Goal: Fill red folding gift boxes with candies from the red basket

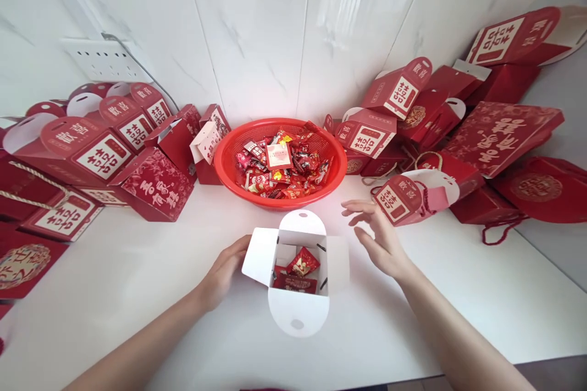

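Note:
A small gift box stands on the table in front of me with its white flaps folded out. Several red-wrapped candies lie inside it. My left hand holds the box at its left side, the fingertips hidden behind the left flap. To the right of the box, my right hand is in the air, fingers apart, with nothing in it. Just beyond the box is a red plastic basket, holding many wrapped candies and a pale square packet on top.
Red gift boxes are crowded together on the left, some with rope handles. More red boxes are piled at the right, and a small one sits close to my right hand. A tiled wall with a socket strip bounds the back.

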Demonstrator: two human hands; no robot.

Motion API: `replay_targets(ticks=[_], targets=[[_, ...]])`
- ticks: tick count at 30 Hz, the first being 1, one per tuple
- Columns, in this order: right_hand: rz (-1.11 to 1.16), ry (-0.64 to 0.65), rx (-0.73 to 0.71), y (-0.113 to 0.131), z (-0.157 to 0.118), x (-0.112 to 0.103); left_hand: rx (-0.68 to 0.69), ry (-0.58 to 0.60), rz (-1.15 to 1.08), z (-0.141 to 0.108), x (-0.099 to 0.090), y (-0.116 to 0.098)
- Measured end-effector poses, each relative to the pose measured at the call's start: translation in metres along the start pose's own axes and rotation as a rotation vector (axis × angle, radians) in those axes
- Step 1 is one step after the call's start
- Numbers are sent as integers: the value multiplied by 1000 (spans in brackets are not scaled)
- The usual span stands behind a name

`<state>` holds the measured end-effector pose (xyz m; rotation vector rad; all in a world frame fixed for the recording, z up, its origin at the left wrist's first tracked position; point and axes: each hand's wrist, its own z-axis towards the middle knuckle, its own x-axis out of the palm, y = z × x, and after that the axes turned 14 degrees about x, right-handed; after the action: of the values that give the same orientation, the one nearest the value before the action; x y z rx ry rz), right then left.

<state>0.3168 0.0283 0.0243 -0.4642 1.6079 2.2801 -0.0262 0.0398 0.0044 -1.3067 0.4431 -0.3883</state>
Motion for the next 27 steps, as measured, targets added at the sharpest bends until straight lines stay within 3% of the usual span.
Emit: replay_targets(ticks=[3,6,8,10,13,16,21,27], targets=[[38,127,30,-15,-19,6,108,-45,170,-1,4,-5],[-19,138,-125,-10,-26,14,425,-31,451,-3,7,-8],[-81,165,-211,-4,-29,20,624,36,608,-4,8,-9],[-138,220,-251,1,-33,26,736,150,713,-4,10,-11],[-213,246,-265,8,-38,34,768,289,792,-2,11,-13],[-279,244,-278,14,-40,41,751,342,799,1,12,-13],[-349,338,-306,14,-37,50,745,362,789,2,9,-8],[-218,278,-263,17,-36,51,741,352,742,2,9,-4]])
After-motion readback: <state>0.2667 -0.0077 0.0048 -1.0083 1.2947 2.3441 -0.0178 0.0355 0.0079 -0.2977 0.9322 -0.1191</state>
